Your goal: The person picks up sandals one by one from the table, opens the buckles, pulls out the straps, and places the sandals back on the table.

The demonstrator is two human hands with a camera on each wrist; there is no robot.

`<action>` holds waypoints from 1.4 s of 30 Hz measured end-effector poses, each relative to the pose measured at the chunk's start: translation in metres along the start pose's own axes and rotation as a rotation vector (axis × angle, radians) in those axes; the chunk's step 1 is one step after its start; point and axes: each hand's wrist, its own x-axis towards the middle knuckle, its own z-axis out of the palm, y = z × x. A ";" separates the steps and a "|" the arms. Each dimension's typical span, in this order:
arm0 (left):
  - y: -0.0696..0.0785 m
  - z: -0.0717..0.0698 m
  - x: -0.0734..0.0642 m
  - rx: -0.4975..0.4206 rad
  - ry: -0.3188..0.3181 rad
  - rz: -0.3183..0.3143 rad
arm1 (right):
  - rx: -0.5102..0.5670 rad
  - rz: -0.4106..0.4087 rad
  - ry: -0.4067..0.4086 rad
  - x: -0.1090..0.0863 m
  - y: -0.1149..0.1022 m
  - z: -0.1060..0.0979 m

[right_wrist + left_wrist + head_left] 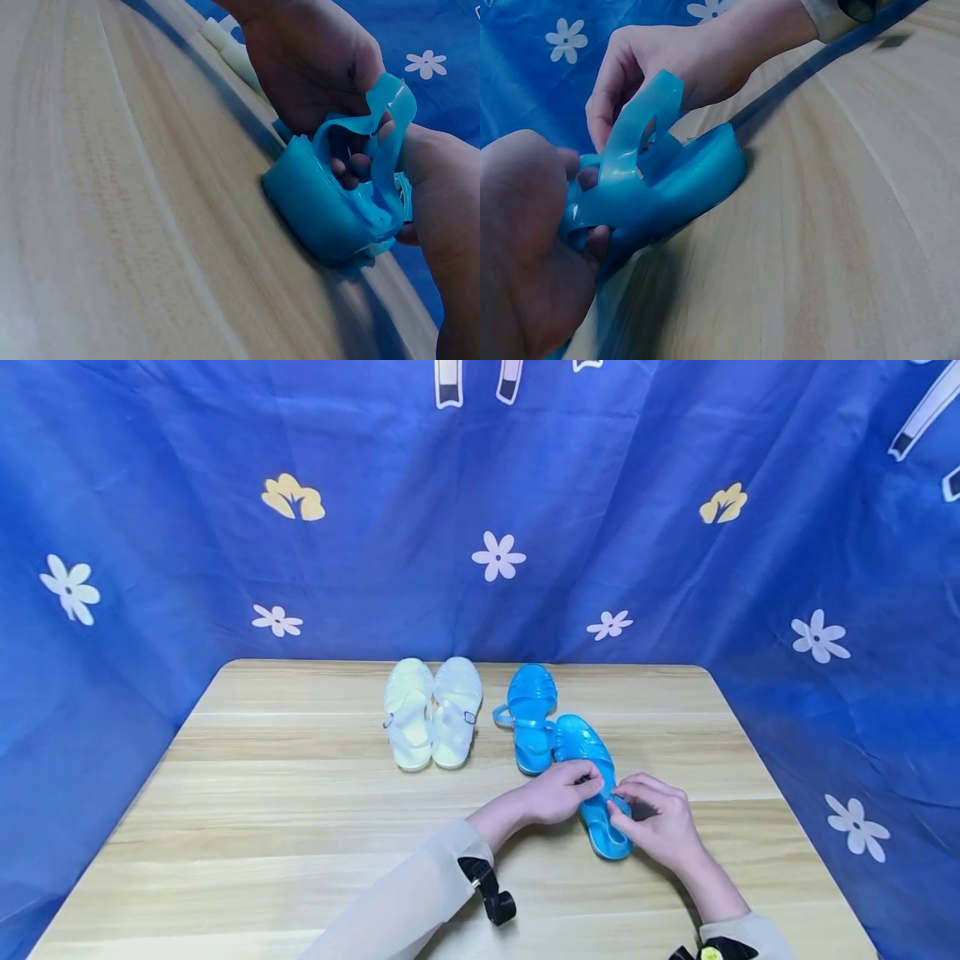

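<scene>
A blue jelly sandal lies on the table, toe pointing away and to the left. My left hand comes over its left side, fingers curled and gripping the ankle strap. From the right, my right hand pinches the strap between thumb and fingers at the sandal's middle. The two hands are close together over the insole, and the strap stands up in a loop in both wrist views. The buckle is mostly hidden by the fingers. A second blue sandal, its strap across it, sits just behind and to the left.
Two white sandals, a left one and a right one, stand side by side left of the blue pair. All rest on a wood-grain table. A blue flowered curtain hangs behind the far edge and along both sides.
</scene>
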 end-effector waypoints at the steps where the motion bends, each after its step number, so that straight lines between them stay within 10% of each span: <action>1: 0.000 0.000 0.000 -0.015 0.005 0.005 | 0.007 0.004 -0.004 -0.001 0.000 0.000; 17: 0.001 -0.013 0.001 -0.002 -0.028 -0.019 | 0.048 0.005 -0.048 -0.002 0.002 -0.001; 42: -0.013 -0.019 -0.021 -0.229 0.156 -0.058 | 0.079 0.020 -0.001 -0.001 -0.010 -0.008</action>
